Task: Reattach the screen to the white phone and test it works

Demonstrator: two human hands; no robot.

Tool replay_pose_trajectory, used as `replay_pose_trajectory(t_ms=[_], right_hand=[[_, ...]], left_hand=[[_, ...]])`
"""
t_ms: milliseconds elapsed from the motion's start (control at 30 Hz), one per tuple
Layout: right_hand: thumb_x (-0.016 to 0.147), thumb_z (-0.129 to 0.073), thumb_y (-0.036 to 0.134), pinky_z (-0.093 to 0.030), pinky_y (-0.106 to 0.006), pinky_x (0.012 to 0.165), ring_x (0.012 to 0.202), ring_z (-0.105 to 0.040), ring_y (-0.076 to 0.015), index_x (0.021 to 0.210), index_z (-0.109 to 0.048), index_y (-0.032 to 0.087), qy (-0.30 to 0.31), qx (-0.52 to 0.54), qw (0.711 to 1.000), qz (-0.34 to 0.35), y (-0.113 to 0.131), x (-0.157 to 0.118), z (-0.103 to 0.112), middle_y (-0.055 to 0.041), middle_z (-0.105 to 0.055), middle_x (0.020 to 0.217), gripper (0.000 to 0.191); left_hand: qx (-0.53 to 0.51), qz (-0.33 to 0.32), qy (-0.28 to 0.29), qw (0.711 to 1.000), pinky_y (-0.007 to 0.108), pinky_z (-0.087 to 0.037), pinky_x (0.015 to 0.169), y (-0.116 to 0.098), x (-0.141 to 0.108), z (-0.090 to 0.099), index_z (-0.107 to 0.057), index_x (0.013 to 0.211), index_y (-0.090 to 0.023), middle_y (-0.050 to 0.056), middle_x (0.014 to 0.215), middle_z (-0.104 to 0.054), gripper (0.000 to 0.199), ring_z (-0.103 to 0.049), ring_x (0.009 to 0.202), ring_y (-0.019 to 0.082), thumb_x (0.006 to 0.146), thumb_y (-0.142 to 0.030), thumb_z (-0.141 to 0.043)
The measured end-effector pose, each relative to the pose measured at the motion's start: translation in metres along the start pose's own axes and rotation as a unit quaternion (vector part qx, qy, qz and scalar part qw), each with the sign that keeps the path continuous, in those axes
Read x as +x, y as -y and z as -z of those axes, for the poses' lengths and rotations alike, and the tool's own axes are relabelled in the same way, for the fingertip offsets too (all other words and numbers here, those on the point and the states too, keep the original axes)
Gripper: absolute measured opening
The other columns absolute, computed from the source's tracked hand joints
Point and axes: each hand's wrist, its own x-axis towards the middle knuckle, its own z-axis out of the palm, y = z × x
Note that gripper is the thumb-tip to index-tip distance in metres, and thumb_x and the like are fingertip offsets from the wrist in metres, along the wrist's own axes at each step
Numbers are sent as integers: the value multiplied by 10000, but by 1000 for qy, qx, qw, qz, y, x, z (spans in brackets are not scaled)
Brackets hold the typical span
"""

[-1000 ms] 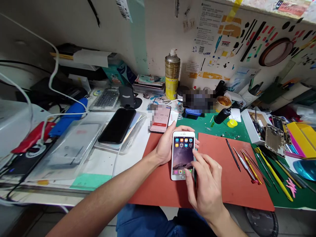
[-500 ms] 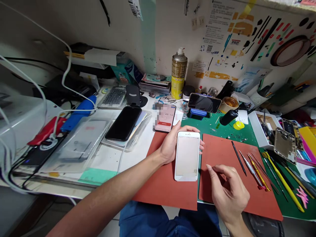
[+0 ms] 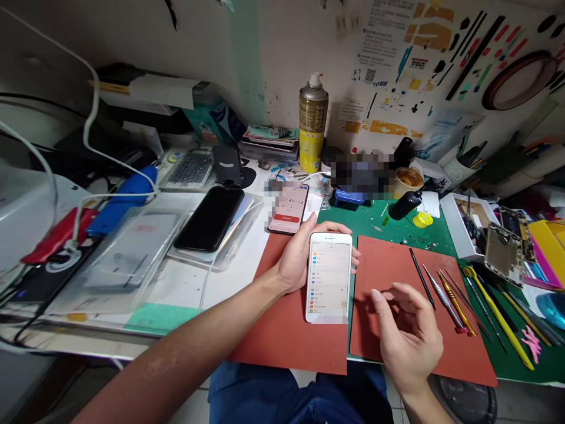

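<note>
My left hand (image 3: 298, 259) is wrapped round a white smartphone (image 3: 329, 277) and holds it up over the red mat (image 3: 286, 330). The phone's screen is lit with a list of small coloured icons; its bottom edge is blurred out. To the right of the phone, my right hand (image 3: 408, 335) hovers over a second red mat (image 3: 371, 271) with its fingers curled loosely apart and nothing between them. Behind the held phone, another phone (image 3: 289, 209) lies on the bench, showing a running timer and a red button.
A black phone (image 3: 209, 219) rests on stacked plastic cases to the left. Tweezers and thin screwdrivers (image 3: 444, 297) lie on the right mat, beside a yellow-handled tool (image 3: 501, 321). A spray can (image 3: 312, 123) stands at the back, near a black bottle (image 3: 405, 206).
The held phone's screen has gone from blank white to a list with icons. My right hand's fingers have spread slightly. The whole view has shifted a little.
</note>
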Motion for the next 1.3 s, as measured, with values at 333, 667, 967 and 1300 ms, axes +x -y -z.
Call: replay_pose_trajectory(t_ms=[333,667,967,1300], right_hand=[[893,-807,209,-632,-290,758,797,-765,-172,1146,-725,225,12,-49,999,10,-4,2,-2,-21,-762,928,266],[943,-750,249,-612,-287,681,760,-741,-170,1224,-688,192,14,-44,998,30,-6,1,0,-41,-741,915,294],[986,-685,199,-537,-263,573,586,-678,-135,1118,-746,207,19,-60,995,77,-6,0,5,6,-711,732,146],[885,-644,24,-582,-372,632,749,-697,-219,1075,-689,206,135,7,970,203,19,-32,26,-47,-710,854,267]], left_hand=[[33,-13,14,999,495,-571,879,1,-7,-5,-622,1171,-168,192,1042,-772,608,-766,950,336,1036,-655,-285],[-46,-71,-110,990,473,-596,794,6,-23,-22,-664,1099,-161,164,925,-765,472,-763,798,315,1010,-561,-429],[-109,-139,-181,967,467,-597,796,21,-63,-20,-681,1058,-180,146,927,-765,419,-752,808,300,1004,-513,-433],[-116,-157,-210,958,489,-597,832,36,-74,-8,-677,1064,-170,155,932,-770,433,-760,812,304,1016,-505,-408]])
